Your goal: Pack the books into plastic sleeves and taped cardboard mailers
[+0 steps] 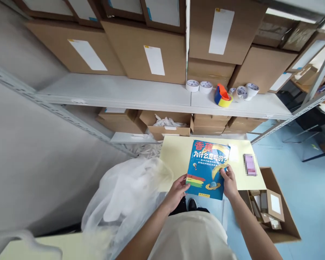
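A blue book with Chinese lettering, bananas and a ringed planet on its cover is held up between my two hands, over the near edge of a pale yellow table. My left hand grips the book's lower left edge, thumb on the cover. On the opposite side, my right hand pinches the right edge, its thumb near the banana picture. The fingers behind the book are hidden. To the right on the table lies a purple, partly blurred item, and a white paper shows beside the book.
A grey shelf with cardboard boxes stands ahead. Tape rolls and a red, blue and yellow tape dispenser sit along its edge. White plastic bags bulge at the left. An open carton holds small boxes at right.
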### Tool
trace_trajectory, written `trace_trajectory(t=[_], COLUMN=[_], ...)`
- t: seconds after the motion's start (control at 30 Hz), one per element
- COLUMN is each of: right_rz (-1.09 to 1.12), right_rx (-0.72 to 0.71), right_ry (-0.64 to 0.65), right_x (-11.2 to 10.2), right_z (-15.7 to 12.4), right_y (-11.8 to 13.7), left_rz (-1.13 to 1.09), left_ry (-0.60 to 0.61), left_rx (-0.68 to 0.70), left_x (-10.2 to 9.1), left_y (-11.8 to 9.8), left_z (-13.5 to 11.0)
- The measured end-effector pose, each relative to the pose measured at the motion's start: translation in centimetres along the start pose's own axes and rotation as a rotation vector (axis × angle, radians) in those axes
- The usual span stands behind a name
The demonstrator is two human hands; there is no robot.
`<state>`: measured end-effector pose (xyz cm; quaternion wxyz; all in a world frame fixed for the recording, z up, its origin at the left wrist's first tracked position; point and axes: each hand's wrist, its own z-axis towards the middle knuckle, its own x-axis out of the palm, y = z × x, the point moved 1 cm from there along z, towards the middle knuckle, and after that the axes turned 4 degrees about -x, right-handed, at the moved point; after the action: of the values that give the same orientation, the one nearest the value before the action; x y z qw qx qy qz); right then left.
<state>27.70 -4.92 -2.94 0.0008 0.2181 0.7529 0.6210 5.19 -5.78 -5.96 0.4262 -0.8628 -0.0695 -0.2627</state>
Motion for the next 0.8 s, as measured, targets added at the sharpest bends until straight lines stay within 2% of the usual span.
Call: trace_trajectory(t=[0.13, 0.27, 0.43, 0.53, 0.63, 0.73, 0.8], right_rz=[-0.059, -0.073, -0.061, -0.066, -0.067, -0.149, -0.234], right_rx=[-0.044, -0.046, -0.114, -0.126, -0.105, -0.094, -0.154], right_ry=[-0.08, -0.158, -0.239, -0.172, -0.017, 0.107, 0.191], right_x=[-0.2, -0.4, -1.5, -2.3, -2.8, -3.1, -3.2], right_z=[0.9, 2.3, 4.9, 6.4, 7.9, 9.6, 10.7], right_y=[-0.2, 0.1, 2.4, 4.1, 5.6, 7.2, 8.5], left_rz=[0.119, 0.131, 0.079, 0.006, -0.073, -0.108, -0.094], left_ry=[-0.091, -0.038, -0.02, -0.019, -0.008, 0.041, 0.089], left_rx=[-0.001, -0.009, -0.046, -0.056, -0.08, -0.112, -0.129], left_x=[-1.5, -1.9, -2.0, -1.8, -1.4, -0.7, 0.1], left_y=[0.6, 0.5, -0.1, -0.3, -0.5, -0.8, -0.9], left_z=[1.2, 2.2, 3.2, 3.7, 4.1, 4.7, 5.1])
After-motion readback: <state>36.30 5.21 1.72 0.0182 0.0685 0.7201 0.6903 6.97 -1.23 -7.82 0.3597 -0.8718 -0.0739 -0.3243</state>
